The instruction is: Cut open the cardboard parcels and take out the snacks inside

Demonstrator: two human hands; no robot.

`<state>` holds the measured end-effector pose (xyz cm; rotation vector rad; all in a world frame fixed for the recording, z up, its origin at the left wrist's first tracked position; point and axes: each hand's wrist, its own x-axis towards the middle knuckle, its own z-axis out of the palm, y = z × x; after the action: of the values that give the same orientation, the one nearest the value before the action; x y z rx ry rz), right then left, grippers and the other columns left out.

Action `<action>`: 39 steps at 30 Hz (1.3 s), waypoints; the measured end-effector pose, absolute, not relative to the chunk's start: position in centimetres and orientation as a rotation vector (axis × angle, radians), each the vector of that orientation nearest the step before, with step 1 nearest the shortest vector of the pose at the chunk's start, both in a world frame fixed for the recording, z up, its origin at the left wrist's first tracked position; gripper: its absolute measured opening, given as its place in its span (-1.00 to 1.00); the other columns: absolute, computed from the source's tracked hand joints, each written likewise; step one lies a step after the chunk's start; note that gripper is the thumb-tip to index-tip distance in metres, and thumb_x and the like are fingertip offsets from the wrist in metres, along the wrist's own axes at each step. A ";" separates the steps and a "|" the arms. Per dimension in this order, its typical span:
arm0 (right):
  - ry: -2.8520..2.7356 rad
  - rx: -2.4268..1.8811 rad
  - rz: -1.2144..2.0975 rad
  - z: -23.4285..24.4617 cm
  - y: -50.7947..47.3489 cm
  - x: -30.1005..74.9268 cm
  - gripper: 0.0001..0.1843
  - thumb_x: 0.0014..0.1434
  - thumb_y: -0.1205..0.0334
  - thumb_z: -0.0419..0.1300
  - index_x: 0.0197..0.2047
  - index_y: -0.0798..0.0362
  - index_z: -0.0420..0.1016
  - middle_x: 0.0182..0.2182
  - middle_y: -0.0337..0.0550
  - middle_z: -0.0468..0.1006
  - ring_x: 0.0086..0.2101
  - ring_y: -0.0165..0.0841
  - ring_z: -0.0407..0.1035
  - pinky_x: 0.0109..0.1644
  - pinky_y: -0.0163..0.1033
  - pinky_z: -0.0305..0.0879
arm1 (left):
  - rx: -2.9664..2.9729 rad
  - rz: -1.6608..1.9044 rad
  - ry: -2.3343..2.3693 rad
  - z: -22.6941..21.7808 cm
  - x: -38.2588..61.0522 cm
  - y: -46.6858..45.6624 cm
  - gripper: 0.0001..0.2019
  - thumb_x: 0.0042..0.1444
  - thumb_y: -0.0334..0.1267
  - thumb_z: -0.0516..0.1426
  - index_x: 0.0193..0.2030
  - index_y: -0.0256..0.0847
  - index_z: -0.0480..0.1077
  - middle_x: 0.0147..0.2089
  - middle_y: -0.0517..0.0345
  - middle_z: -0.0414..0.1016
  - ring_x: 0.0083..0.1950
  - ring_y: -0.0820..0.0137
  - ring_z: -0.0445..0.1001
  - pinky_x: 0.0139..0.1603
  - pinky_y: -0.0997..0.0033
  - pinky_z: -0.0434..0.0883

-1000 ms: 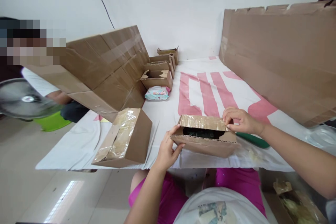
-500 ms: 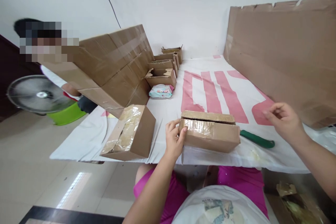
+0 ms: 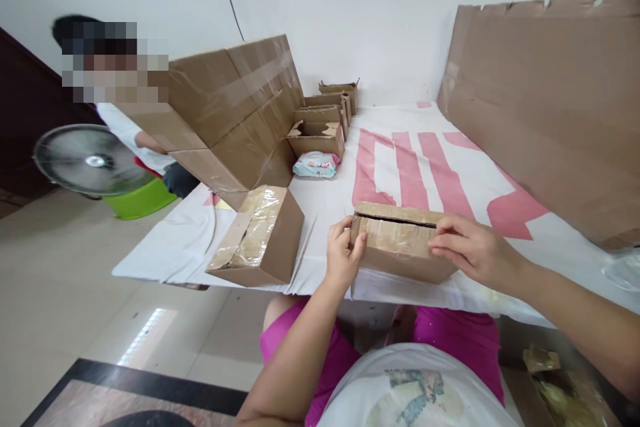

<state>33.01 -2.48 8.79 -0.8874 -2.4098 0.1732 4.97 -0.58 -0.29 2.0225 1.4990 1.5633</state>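
Note:
A small taped cardboard box (image 3: 395, 243) lies at the near edge of the white table cover (image 3: 425, 173). My left hand (image 3: 343, 255) grips its left end, thumb on the front face. My right hand (image 3: 473, 252) rests on its right end with the fingers curled over the taped front. The box's top flap is almost closed, with a thin dark gap along it.
Another taped box (image 3: 260, 237) lies to the left. Large cartons (image 3: 235, 113) stand behind it, with several small open boxes (image 3: 320, 133) and a wipes pack (image 3: 316, 165). A big cardboard sheet (image 3: 545, 93) leans at the right. A person and a fan (image 3: 90, 160) are at far left.
My right hand left the flap, swung out to the right, then came back onto the box's right end. The open flap is now nearly closed. The green-handled tool is hidden now.

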 end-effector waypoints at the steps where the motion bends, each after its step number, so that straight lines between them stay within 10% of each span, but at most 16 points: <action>1: -2.457 -0.871 0.104 8.7 -2.2 32.8 -0.75 0.32 0.31 0.03 -0.20 -0.05 0.54 -0.27 -0.10 0.46 -0.28 -0.31 0.38 -0.29 -0.21 0.34 | 2.023 1.564 1.492 -0.3 5.0 -0.6 -0.72 0.27 -0.11 0.10 -0.41 -0.20 0.41 0.03 -0.06 0.50 0.07 0.20 0.43 0.06 0.10 0.43; 12: -2.666 -0.594 -0.238 8.1 0.4 31.7 -0.65 0.35 0.37 -0.04 0.02 -0.07 0.50 -0.25 -0.11 0.58 -0.23 -0.28 0.38 -0.17 -0.13 0.38 | 2.026 1.550 1.430 -0.3 4.9 -0.7 -0.67 0.30 -0.11 0.06 -0.47 -0.19 0.32 0.05 -0.07 0.49 0.09 0.21 0.43 0.07 0.13 0.43; 30: -2.572 -0.840 -0.377 7.5 1.2 27.6 -0.72 0.34 0.28 -0.05 -0.34 0.09 0.41 -0.39 -0.07 0.49 -0.39 -0.32 0.35 -0.31 -0.21 0.25 | 2.051 1.555 1.399 -0.3 4.9 -0.8 -0.67 0.29 -0.18 0.05 -0.52 -0.19 0.26 0.04 -0.08 0.49 0.07 0.26 0.44 0.06 0.21 0.42; 39: -2.171 -1.534 0.401 8.2 2.7 26.8 -0.87 0.26 0.21 -0.03 -0.30 -0.01 0.29 -0.44 -0.17 0.52 -0.41 -0.31 0.41 -0.33 -0.24 0.23 | 2.091 1.533 1.417 -0.1 4.6 -0.7 -0.65 0.29 -0.18 0.05 -0.53 -0.20 0.27 0.03 -0.06 0.51 0.05 0.27 0.45 0.04 0.23 0.42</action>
<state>26.84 2.72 8.22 -1.5340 -2.1708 0.4014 4.61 -0.74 -0.13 2.0905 1.4175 1.5325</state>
